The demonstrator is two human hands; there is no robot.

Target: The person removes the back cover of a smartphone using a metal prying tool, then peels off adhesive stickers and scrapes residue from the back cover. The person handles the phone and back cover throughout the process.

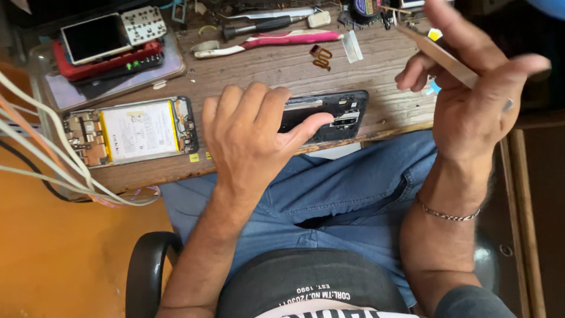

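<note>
Head view: left hand [250,132] pressing phone frame [335,115]; right hand [471,97] pinching tweezers [438,53].

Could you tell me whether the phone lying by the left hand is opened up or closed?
Opened up: the phone lies on the wooden bench with battery and circuit boards exposed.

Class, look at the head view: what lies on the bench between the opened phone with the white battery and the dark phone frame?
The left hand lies between the opened phone and the dark phone frame, its thumb pressing on the frame.

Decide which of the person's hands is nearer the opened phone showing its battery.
Left. The left hand rests just beside the opened phone; the right hand is raised far off.
</note>
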